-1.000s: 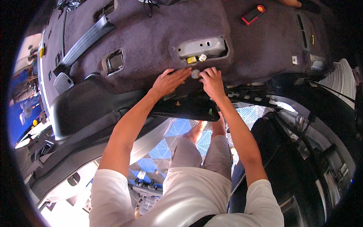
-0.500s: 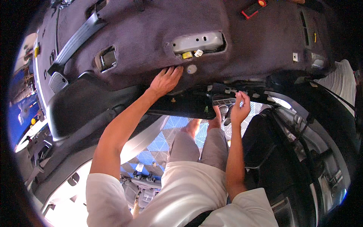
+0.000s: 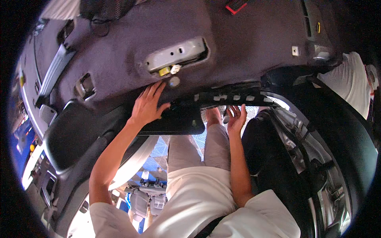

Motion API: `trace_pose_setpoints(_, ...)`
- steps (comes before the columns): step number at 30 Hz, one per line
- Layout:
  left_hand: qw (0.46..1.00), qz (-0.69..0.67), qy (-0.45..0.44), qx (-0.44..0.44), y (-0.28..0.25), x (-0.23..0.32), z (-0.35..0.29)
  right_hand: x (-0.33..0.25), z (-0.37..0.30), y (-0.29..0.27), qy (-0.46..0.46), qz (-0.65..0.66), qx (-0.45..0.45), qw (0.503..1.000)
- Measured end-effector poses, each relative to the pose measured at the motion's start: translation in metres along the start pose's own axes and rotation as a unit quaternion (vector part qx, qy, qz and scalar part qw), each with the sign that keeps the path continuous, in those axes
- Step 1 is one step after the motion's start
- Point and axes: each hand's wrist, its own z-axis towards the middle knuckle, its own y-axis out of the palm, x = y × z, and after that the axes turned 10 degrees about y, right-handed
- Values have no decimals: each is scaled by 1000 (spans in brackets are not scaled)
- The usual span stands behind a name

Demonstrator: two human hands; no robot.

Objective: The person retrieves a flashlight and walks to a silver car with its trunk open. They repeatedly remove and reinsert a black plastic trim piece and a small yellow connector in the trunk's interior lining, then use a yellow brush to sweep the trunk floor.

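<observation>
My left hand (image 3: pixel 147 104) lies with its fingers stretched out against the lower edge of a dark car carpet (image 3: pixel 127 47), its thumb spread apart. Just below it is a black plastic trim panel (image 3: pixel 180 123). My right hand (image 3: pixel 236 121) is raised with its fingers apart and nothing visible in them. Right above its fingertips runs a dark strip with several pale clips (image 3: pixel 228 97); whether they touch I cannot tell. Over the left hand, a grey metal bracket (image 3: pixel 178 53) shows through a carpet cutout, with a yellow connector (image 3: pixel 164 71) and a white connector (image 3: pixel 175 69) hanging under it.
A grey pillar-like trim piece (image 3: pixel 57 73) and a black moulded panel (image 3: pixel 71 135) stand at left. A red-edged black object (image 3: pixel 237 6) lies on the carpet. Bare metal bodywork (image 3: pixel 291 123) curves down the right. Someone in a white shirt (image 3: pixel 349 81) is at far right.
The view has shifted, moving the carpet and bracket leftward. My left thumb has spread from the fingers. My right hand has gone from curled fingers at the clipped strip to loosely open below it.
</observation>
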Motion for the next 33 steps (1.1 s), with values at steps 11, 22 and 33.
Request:
trace_pose_setpoints(11,966,-6,154,-210,-36,44,-30,-38,25,9,90,164,-137,973)
trace_pose_setpoints(22,969,-164,119,-139,-48,15,-22,-40,-1,45,31,145,-12,989)
trace_pose_setpoints(33,941,-187,-27,-281,-113,-1,5,-50,-28,58,16,76,20,997)
